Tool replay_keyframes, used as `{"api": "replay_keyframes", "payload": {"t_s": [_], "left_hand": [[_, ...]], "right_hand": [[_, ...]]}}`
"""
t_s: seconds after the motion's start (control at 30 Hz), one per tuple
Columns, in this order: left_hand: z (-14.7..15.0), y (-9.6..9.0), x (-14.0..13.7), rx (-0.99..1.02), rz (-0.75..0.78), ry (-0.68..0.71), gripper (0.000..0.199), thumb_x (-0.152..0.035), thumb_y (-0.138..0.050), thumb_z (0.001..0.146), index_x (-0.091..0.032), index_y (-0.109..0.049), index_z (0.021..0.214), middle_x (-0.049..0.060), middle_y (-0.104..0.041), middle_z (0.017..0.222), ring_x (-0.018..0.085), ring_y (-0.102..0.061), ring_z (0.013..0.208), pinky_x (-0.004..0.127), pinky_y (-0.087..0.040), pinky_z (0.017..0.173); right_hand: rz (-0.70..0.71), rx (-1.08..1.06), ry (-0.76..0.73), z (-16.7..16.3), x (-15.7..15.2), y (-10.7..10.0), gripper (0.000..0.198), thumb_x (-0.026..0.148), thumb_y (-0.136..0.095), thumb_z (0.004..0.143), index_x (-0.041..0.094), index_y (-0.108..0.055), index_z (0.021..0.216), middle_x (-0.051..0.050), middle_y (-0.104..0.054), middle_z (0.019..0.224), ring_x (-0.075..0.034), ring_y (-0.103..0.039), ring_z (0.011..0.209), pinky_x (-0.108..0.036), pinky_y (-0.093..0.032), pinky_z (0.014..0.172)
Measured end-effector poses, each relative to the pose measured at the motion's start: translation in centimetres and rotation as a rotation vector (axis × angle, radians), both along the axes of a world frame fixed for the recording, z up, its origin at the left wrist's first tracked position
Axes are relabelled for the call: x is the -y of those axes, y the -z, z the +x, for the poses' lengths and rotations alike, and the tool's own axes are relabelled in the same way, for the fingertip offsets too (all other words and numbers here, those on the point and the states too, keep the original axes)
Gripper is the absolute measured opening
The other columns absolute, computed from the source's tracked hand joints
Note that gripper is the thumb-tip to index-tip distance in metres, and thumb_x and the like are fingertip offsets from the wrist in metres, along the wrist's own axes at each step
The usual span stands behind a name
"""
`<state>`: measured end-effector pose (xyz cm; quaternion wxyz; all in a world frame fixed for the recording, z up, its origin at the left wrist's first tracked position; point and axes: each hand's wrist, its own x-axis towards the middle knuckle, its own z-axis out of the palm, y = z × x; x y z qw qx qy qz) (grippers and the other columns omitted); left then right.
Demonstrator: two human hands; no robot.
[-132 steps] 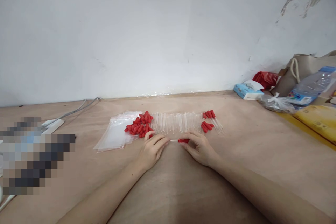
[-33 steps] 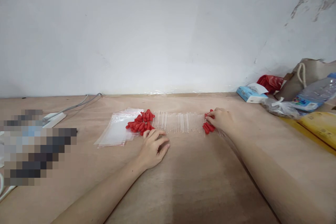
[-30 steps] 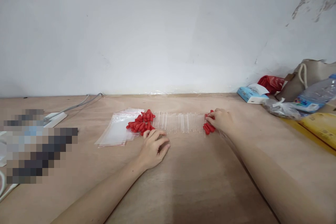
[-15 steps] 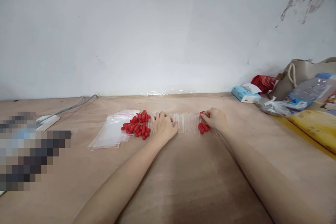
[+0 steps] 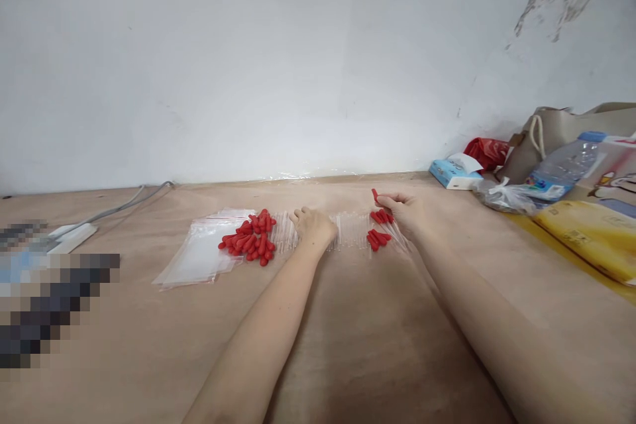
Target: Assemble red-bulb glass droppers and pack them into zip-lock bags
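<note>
Head view shows our right hand (image 5: 397, 207) with thumb and forefinger pinched on a red bulb (image 5: 374, 195), which pokes out beyond the fingertips; we cannot tell whether a tube runs back under the palm. Two small groups of red-capped tubes (image 5: 379, 239) lie just nearer to us than that grip. Our left hand (image 5: 314, 226) is over the row of clear tubes (image 5: 354, 233), fingers bent, and we cannot tell whether they hold one. Left of the row, a heap of red bulbs (image 5: 251, 238) overlaps the plastic bags (image 5: 193, 260).
</note>
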<state>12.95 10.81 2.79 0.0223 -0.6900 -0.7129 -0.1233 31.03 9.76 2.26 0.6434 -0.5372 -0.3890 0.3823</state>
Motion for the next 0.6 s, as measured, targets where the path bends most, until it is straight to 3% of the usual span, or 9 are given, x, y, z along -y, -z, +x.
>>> {"api": "replay_keyframes", "payload": {"t_s": [0.1, 0.17, 0.27, 0.33, 0.43, 0.6], "left_hand": [[0.3, -0.3, 0.0, 0.025, -0.01, 0.013, 0.029, -0.032, -0.057, 0.067, -0.008, -0.066, 0.081, 0.022, -0.058, 0.093, 0.035, -0.049, 0.092, 0.045, -0.027, 0.079], [-0.2, -0.8, 0.4, 0.048, 0.004, 0.055, 0.026, -0.03, -0.055, 0.07, -0.009, -0.065, 0.079, 0.021, -0.058, 0.092, 0.035, -0.05, 0.092, 0.045, -0.03, 0.078], [-2.4, -1.7, 2.0, 0.078, 0.051, 0.189, 0.021, -0.027, -0.048, 0.077, -0.013, -0.062, 0.077, 0.016, -0.059, 0.091, 0.029, -0.052, 0.09, 0.039, -0.035, 0.077], [-4.8, -1.7, 3.7, 0.094, 0.084, 0.322, 0.015, -0.025, -0.046, 0.081, -0.016, -0.059, 0.082, 0.009, -0.059, 0.09, 0.022, -0.054, 0.087, 0.032, -0.038, 0.075], [-8.8, -0.6, 6.4, 0.149, 0.23, 0.62, 0.012, -0.023, -0.042, 0.086, -0.016, -0.052, 0.086, 0.004, -0.059, 0.081, 0.017, -0.054, 0.076, 0.03, -0.04, 0.07], [-12.7, 2.9, 9.0, 0.206, 0.477, 0.831, 0.009, -0.017, -0.045, 0.086, -0.018, -0.052, 0.093, 0.001, -0.062, 0.081, 0.014, -0.054, 0.074, 0.032, -0.04, 0.078]], "right_hand": [[0.084, -0.149, -0.017, -0.5, 0.4, -0.9, 0.018, 0.02, -0.071, 0.05, 0.017, -0.059, 0.063, 0.004, -0.054, 0.053, -0.006, -0.046, 0.046, -0.02, -0.039, 0.044], [0.136, -0.158, -0.046, -1.0, 1.0, -1.4, 0.026, 0.02, -0.071, 0.05, 0.018, -0.061, 0.073, 0.004, -0.058, 0.062, -0.007, -0.05, 0.052, -0.02, -0.04, 0.048], [0.151, -0.033, -0.172, -2.5, 2.5, -1.6, 0.042, 0.02, -0.067, 0.056, 0.021, -0.059, 0.097, 0.002, -0.061, 0.077, -0.009, -0.055, 0.063, -0.021, -0.043, 0.055], [0.124, 0.122, -0.3, -3.9, 3.9, -1.1, 0.041, 0.021, -0.063, 0.062, 0.02, -0.058, 0.102, 0.0, -0.06, 0.076, -0.01, -0.054, 0.063, -0.023, -0.043, 0.055], [0.156, 0.4, -0.458, -6.3, 6.2, 0.5, 0.033, 0.021, -0.055, 0.07, 0.019, -0.058, 0.103, -0.001, -0.056, 0.073, -0.011, -0.052, 0.061, -0.024, -0.042, 0.054], [0.304, 0.659, -0.498, -9.1, 9.2, 2.4, 0.02, 0.014, -0.047, 0.075, 0.019, -0.062, 0.089, -0.004, -0.052, 0.081, -0.012, -0.051, 0.071, -0.025, -0.043, 0.062]]}}
